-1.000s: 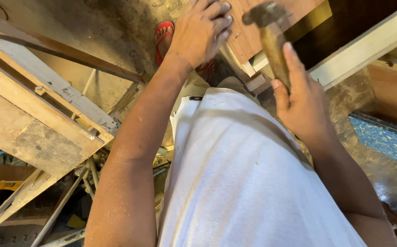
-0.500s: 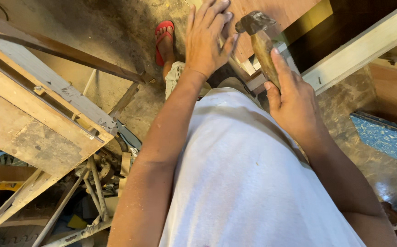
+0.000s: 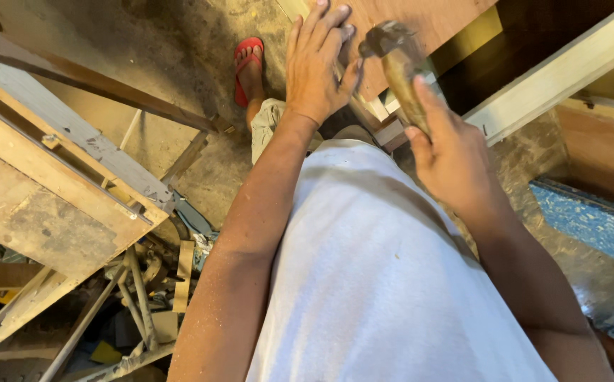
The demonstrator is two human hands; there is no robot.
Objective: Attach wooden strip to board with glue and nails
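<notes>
- Here, head view: looking steeply down over the person's own white shirt (image 3: 385, 283) onto a dusty workshop floor (image 3: 179, 42).
- Left hand (image 3: 317, 67): open, fingers spread and flat, palm down on the edge of a brown wooden board (image 3: 420, 21) at the top of the frame.
- Right hand (image 3: 452, 152): closed around the wooden handle of a hammer (image 3: 399, 67); thumb lies along the handle.
- Hammer: head up near the top of the frame, just beside the left hand's fingertips, over the board's edge. The head is slightly blurred; whether it touches the board cannot be told.
- Board: runs from top centre toward the upper right; pale wooden strips (image 3: 385, 117) lie under its near edge, between the two hands.
- White beam (image 3: 561, 71): runs diagonally at the upper right, just beside the right hand.
- Red sandal (image 3: 247, 64): on a foot planted on the floor, left of the left hand.
- Wooden frame (image 3: 52, 184): large, worn, tilted, fills the left side, well apart from both hands.
- Scrap wood and metal rods (image 3: 137, 297): piled below the frame at lower left.
- Blue speckled sheet (image 3: 590, 219): at the right edge, beside the right forearm.
</notes>
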